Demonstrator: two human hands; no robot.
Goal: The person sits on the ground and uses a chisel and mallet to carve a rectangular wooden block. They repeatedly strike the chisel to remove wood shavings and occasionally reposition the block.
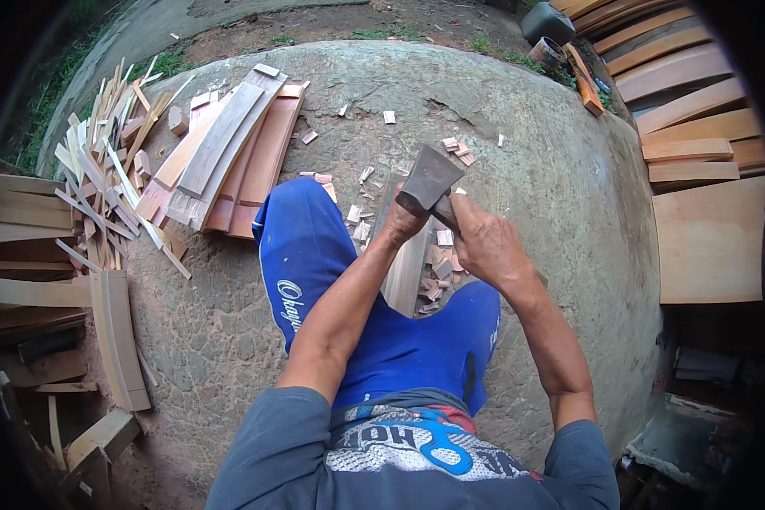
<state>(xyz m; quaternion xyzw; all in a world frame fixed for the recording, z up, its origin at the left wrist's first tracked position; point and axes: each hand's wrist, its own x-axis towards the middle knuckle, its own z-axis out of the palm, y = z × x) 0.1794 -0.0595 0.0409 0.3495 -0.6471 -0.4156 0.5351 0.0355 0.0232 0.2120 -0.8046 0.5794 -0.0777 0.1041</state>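
Observation:
A hatchet [433, 172] with a broad dark metal head is raised in front of me. My right hand [490, 244] is closed around its handle, just to the right of the head. My left hand [402, 223] lies close under the hatchet head, which hides its fingers, so I cannot tell what they grip. Below both hands a greyish wooden board [410, 270] lies between my knees. Small wood chips and cut blocks [439, 268] are scattered along the board's right side.
Boards [225, 144] are stacked at the far left, beside a heap of thin offcuts [102, 166]. More planks [688, 119] line the right edge. An orange-brown beam [584, 81] and a dark jerrycan [547, 23] are at the far right. The ground is rough concrete [569, 204].

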